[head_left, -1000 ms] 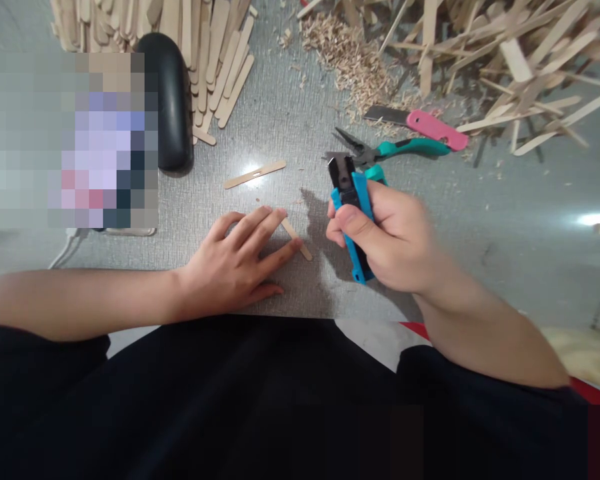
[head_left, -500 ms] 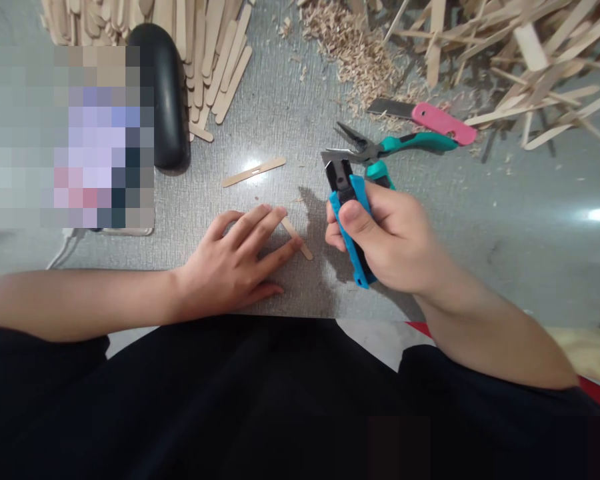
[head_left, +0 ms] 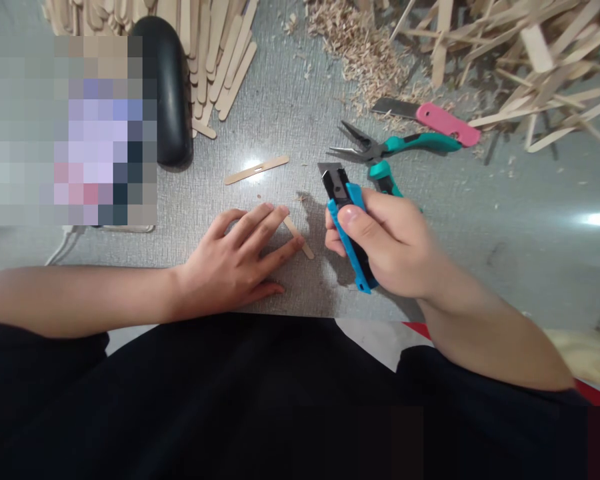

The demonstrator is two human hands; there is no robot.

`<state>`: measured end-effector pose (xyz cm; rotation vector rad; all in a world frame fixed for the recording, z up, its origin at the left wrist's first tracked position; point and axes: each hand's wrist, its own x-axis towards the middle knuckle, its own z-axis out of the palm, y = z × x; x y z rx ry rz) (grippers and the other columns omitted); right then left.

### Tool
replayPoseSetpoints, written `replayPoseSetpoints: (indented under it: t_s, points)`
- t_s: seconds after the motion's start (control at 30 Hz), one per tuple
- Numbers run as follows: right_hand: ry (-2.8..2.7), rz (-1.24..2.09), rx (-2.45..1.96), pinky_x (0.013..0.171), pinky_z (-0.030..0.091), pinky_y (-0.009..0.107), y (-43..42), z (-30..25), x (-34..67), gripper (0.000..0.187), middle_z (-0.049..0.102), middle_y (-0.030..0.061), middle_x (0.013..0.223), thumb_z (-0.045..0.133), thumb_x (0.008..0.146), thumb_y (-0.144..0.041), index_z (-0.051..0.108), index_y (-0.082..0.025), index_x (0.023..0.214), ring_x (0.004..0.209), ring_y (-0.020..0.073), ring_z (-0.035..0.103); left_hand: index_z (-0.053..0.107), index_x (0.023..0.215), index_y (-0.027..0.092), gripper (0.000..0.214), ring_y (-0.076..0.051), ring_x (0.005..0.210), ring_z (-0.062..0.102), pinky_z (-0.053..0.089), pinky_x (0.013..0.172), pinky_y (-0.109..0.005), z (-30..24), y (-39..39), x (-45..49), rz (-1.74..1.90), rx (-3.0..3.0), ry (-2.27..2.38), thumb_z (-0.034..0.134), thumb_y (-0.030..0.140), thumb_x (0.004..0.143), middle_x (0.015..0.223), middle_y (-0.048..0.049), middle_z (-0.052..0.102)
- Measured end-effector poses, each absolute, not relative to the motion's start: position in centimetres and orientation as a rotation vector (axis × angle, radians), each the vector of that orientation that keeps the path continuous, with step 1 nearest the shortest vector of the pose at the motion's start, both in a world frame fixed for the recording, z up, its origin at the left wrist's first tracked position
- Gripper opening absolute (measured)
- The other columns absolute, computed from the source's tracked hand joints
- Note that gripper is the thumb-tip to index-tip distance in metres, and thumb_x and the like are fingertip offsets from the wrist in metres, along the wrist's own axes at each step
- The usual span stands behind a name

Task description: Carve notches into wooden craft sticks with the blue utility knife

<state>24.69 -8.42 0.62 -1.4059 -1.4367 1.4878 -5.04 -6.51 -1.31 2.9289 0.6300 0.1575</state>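
Note:
My right hand (head_left: 387, 243) is wrapped round a blue and black utility knife (head_left: 347, 220), thumb on its slider, with the blade tip pointing up and away. My left hand (head_left: 240, 257) lies flat on the grey table (head_left: 280, 120), fingers stretched out over a short wooden stick (head_left: 300, 239) that pokes out from under the fingertips. A second flat stick with a slot cut in it (head_left: 257, 169) lies a little beyond the left hand.
Teal-handled pliers (head_left: 395, 148) and a pink-handled knife (head_left: 433, 119) lie beyond the right hand. Wood shavings (head_left: 360, 53) and heaps of wooden sticks (head_left: 510, 60) fill the back. A black rounded object (head_left: 166, 87) stands at the back left beside stacked sticks (head_left: 220, 47).
My right hand has tilted the knife a little and drifted slightly down and right. The left hand has stayed flat on the stick.

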Motion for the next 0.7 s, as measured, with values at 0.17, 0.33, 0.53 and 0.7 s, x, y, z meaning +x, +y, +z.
replayPoseSetpoints:
  t_s: [0.17,0.33,0.53,0.7]
  points:
    - [-1.49,1.481,-1.411,0.055,0.051,0.032,-8.4,0.5,24.9,0.057,0.07,0.0003,0.077,0.066,0.121,-0.078,0.067,-0.027,0.095,0.063,0.0151,0.064,0.058,0.183,0.022,0.074,-0.044,0.169,0.064,0.054,0.129,-0.057,-1.6,-6.7,-5.0,0.179,2.928,0.636,0.069,0.063,0.122,0.186,-0.025,0.063]
    - [-1.448,1.495,-1.418,0.052,0.047,0.032,-8.4,0.1,24.8,0.058,0.07,-0.0001,0.078,0.064,0.121,-0.081,0.065,-0.027,0.098,0.06,0.0146,0.061,0.059,0.182,0.022,0.074,-0.045,0.169,0.066,0.057,0.128,-0.058,-1.6,-6.7,-5.1,0.19,2.938,0.63,0.07,0.062,0.122,0.186,-0.0261,0.063]
    - [-1.635,1.32,-1.441,0.061,0.054,0.037,-7.6,0.3,25.2,0.045,0.075,0.0015,0.083,0.072,0.119,-0.069,0.072,-0.028,0.099,0.068,0.0192,0.066,0.055,0.185,0.022,0.082,-0.048,0.176,0.061,0.057,0.135,-0.06,-1.2,-7.2,-5.1,0.149,2.935,0.674,0.08,0.061,0.117,0.19,-0.0311,0.055]
    - [-1.691,1.24,-1.477,0.069,0.055,0.04,-7.4,-0.1,25.7,0.041,0.076,0.0028,0.086,0.072,0.119,-0.062,0.071,-0.028,0.095,0.075,0.0225,0.069,0.051,0.186,0.021,0.092,-0.049,0.179,0.058,0.055,0.139,-0.062,-1.0,-8.0,-5.3,0.121,2.923,0.702,0.087,0.061,0.111,0.192,-0.0311,0.053]
